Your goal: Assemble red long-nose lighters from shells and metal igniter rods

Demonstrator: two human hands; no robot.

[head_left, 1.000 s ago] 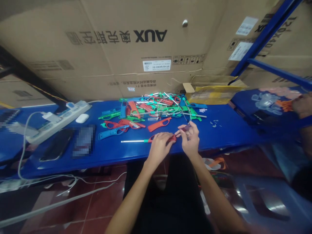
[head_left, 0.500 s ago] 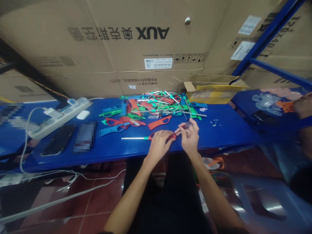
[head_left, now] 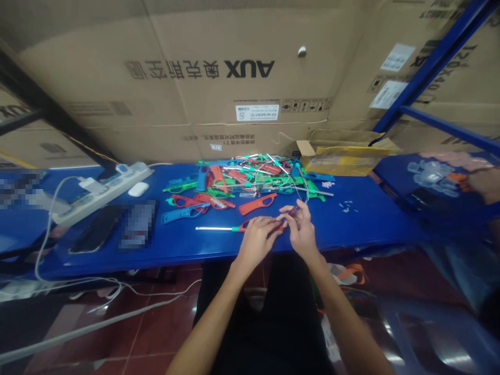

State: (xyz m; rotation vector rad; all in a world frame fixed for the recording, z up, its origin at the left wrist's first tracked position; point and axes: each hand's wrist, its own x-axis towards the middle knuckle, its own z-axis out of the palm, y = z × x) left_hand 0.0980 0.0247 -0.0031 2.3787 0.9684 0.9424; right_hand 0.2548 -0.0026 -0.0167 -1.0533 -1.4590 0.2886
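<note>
A long-reach lighter with a red handle [head_left: 242, 227], a green collar and a thin metal tube lies along the front of the blue table. My left hand [head_left: 258, 234] is closed over its handle and covers much of it. At the handle's right end, my right hand [head_left: 302, 232] pinches a small dark purple piece [head_left: 294, 210]; the fingers hide most of its shape. Just behind my hands lies a loose red handle shell [head_left: 258, 204]. Farther back is a tangled heap of lighter parts [head_left: 258, 177], with green, red and blue handles, metal tubes and wires.
A power strip [head_left: 105, 190], a white earbud case [head_left: 138, 189] and two phones lie on the left. An open yellow carton [head_left: 344, 160] stands at the back right. Small white bits [head_left: 346, 207] lie right of my hands. Another person's hand [head_left: 484, 185] shows at the far right.
My right hand has brought the purple piece slightly left, closer against the lighter's handle end. The left hand stays on the handle. The whole view has shifted a little downward.
</note>
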